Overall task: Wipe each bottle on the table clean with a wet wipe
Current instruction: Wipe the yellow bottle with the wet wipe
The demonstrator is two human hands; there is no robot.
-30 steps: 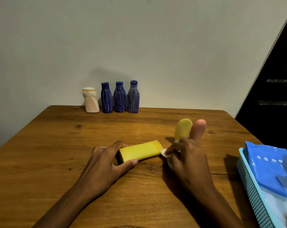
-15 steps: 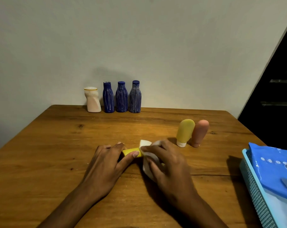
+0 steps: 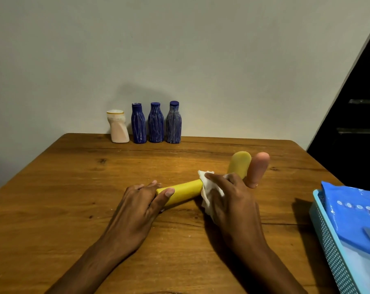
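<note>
Wooden worktop (image 3: 74, 187): your left hand (image 3: 141, 200) grips the yellow bottle (image 3: 184, 190); your right hand (image 3: 228, 194), clutching the wipe (image 3: 209, 187), should stroke its full length.

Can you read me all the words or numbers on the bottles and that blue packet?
None can be read.
Blue packet in the basket: a row of small white marks, too blurred to read.
Three blue bottles: only pale streaks, no words.
White bottle: no print shows.
Yellow bottle held by the left hand, wiped with the wet wipe in the right hand: plain.
Standing yellow tube and pink tube: plain.
</note>
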